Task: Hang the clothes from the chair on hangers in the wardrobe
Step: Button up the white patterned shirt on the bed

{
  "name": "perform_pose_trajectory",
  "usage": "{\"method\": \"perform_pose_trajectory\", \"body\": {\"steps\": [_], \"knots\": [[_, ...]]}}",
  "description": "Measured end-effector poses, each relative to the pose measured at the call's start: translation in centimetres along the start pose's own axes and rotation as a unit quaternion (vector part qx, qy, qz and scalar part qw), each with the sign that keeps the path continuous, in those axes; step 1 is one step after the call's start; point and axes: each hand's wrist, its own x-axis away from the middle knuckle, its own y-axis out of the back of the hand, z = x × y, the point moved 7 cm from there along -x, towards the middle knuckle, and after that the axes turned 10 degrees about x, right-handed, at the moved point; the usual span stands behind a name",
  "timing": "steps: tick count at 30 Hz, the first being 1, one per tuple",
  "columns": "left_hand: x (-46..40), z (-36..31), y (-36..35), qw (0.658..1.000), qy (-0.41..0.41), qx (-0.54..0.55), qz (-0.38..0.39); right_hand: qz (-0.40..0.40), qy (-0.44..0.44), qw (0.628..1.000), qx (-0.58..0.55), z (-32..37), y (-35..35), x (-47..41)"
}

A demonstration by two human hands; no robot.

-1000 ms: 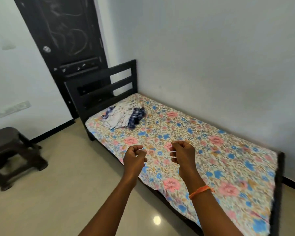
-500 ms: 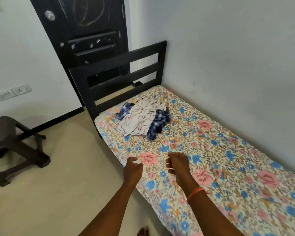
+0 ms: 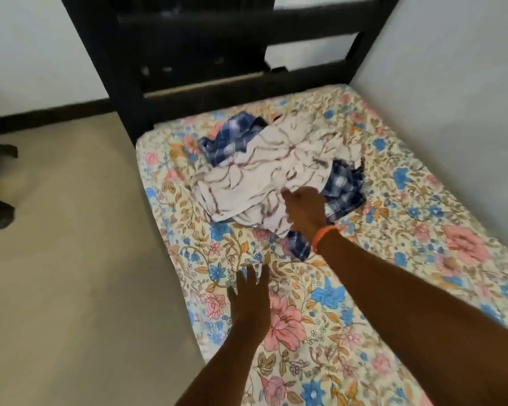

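1. The step is picking up the clothes, which lie on the bed at 12 o'clock.
2. The right hand reaches them, fingers curled; grip unclear.
3. The left hand hovers, fingers spread wide.
4. Next: grab one piece and lift.

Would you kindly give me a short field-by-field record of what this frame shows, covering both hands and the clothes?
setting: bed with floral sheet, dark headboard behind
clothes: white patterned garment crumpled on top of a blue checked garment, both on the sheet
right hand: right hand, orange wristband, at the pile's near edge with fingers curled; grip on the cloth not clear
left hand: left hand flat, fingers spread, over the bare sheet, apart from the clothes
hangers: none visible
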Motion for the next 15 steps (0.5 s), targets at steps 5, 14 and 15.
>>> {"method": "perform_pose_trajectory", "body": {"steps": [5, 14, 15], "knots": [[-1.4, 3.4, -7.2, 0.988, -0.049, -0.025, -0.148, 0.01, -0.035, 0.999, -0.028, -0.8, -7.0, -7.9], [-1.8, 5.6, -7.9, 0.969, -0.084, 0.014, -0.23, -0.097, 0.062, 0.981, -0.155, -1.5, -5.2, -7.0], [-1.6, 5.7, -7.8, 0.967, -0.084, 0.02, -0.24, -0.11, 0.072, 0.973, -0.189, -2.0, -4.2, -5.4]]}}
